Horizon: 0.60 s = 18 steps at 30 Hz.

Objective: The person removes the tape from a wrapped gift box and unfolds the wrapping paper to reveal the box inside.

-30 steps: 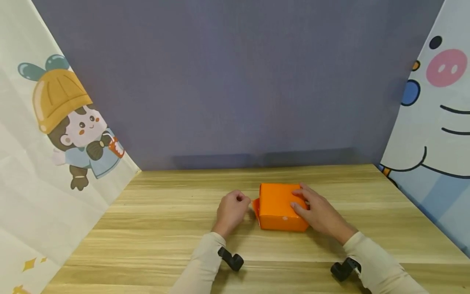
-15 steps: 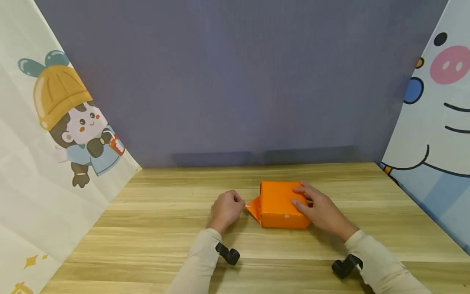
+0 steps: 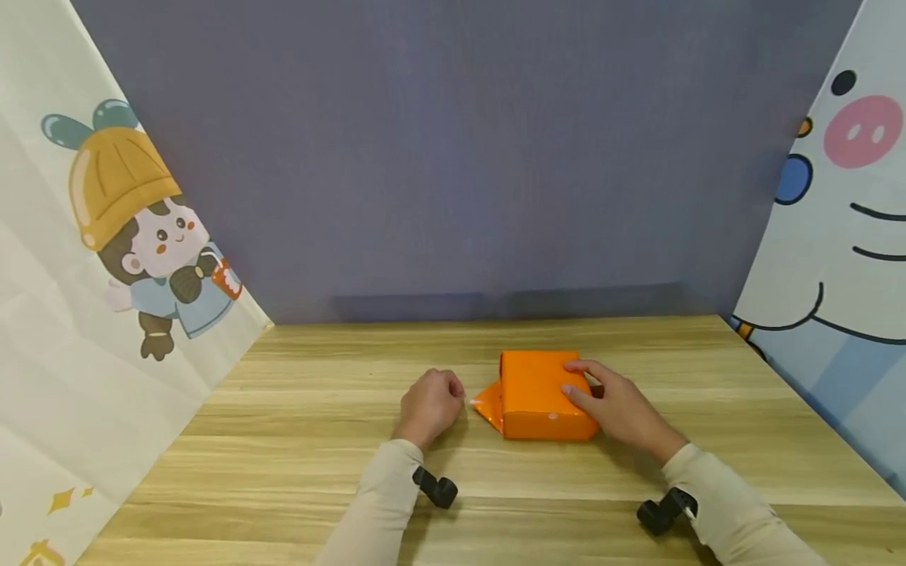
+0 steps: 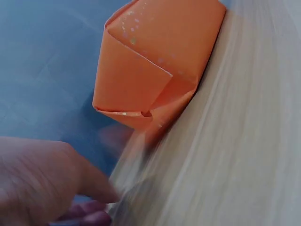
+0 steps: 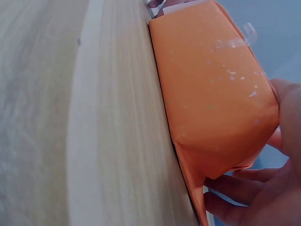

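Observation:
A box wrapped in shiny orange paper (image 3: 541, 381) lies on the wooden table. At its left end, a pointed paper flap (image 3: 488, 405) sticks out along the tabletop. My left hand (image 3: 430, 405) is just left of the flap's tip, with its fingers curled; in the left wrist view a small gap shows between fingertips and paper, and nothing shows in the fingers. My right hand (image 3: 612, 405) grips the box's right end, thumb and forefinger on top. The right wrist view shows its other fingers (image 5: 235, 186) at the folded end, beside another flap (image 5: 192, 183).
The wooden tabletop (image 3: 318, 472) runs back to a grey-purple panel (image 3: 453, 157). Printed cartoon sheets hang at the left (image 3: 42, 354) and right (image 3: 835, 259). Black wrist cameras sit on the left (image 3: 435, 487) and right (image 3: 665, 511) sleeves. Clear tape (image 5: 240, 40) shows on the box.
My left hand has moved left and a little toward me, away from the flap. The flap has swung out from the box's left end. The right hand keeps its place on the box.

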Each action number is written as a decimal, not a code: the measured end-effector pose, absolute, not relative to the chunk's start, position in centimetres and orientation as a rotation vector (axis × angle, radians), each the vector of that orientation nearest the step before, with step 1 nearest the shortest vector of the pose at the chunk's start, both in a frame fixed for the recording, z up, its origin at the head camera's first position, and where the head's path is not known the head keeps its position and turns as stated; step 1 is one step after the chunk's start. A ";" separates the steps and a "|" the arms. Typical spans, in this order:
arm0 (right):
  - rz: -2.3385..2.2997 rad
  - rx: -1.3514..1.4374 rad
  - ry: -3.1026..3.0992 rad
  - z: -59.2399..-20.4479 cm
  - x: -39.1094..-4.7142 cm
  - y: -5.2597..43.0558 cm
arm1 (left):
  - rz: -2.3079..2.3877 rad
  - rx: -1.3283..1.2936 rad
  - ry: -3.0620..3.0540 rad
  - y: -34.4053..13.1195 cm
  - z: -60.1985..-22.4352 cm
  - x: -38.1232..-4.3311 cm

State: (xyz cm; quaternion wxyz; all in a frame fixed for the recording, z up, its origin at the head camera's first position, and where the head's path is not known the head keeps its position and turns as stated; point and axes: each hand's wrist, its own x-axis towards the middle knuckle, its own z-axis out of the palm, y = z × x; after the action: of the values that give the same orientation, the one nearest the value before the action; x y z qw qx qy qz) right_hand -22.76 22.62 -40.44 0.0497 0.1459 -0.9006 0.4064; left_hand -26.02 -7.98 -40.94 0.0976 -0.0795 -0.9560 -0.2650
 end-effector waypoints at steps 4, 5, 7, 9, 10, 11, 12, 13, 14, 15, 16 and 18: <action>1.242 0.430 -2.743 -40.4 -22.7 22.5 | -0.963 -0.477 -2.600 -6.8 -40.7 -25.9; 1.242 0.428 -2.743 -40.4 -22.7 22.6 | -1.018 -0.559 -2.544 -6.5 -40.5 -25.9; 1.248 0.429 -2.741 -40.4 -22.7 22.6 | -1.135 -0.712 -2.474 -5.7 -40.1 -25.6; 1.250 0.433 -2.739 -40.4 -22.7 22.7 | -1.225 -0.810 -2.473 -5.1 -40.0 -25.4; 1.251 0.438 -2.739 -40.4 -22.6 22.7 | -1.239 -0.837 -2.490 -4.9 -40.0 -25.3; 1.252 0.444 -2.739 -40.4 -22.7 22.7 | -1.249 -0.860 -2.512 -4.7 -40.0 -25.3; 1.256 0.448 -2.739 -40.4 -22.7 22.7 | -1.254 -0.873 -2.547 -4.6 -40.1 -25.3; 1.253 0.451 -2.739 -40.4 -22.6 22.6 | -1.257 -0.881 -2.587 -4.6 -40.2 -25.3; 1.251 0.453 -2.737 -40.4 -22.6 22.6 | -1.249 -0.886 -2.622 -4.5 -40.3 -25.3; 1.251 0.455 -2.737 -40.4 -22.6 22.6 | -1.246 -0.890 -2.653 -4.6 -40.5 -25.4; 1.248 0.462 -2.737 -40.4 -22.6 22.6 | -1.257 -0.896 -2.674 -4.6 -40.6 -25.4; 1.247 0.468 -2.732 -40.4 -22.6 22.6 | -1.323 -0.894 -2.704 -4.8 -40.9 -25.5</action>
State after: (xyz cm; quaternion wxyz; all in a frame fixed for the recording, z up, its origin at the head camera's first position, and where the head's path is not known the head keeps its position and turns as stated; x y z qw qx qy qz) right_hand -22.61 22.61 -40.36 0.0509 0.1537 -0.8977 0.4097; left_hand -25.52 -4.84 -40.86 0.0005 -0.2845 -0.8611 -0.4213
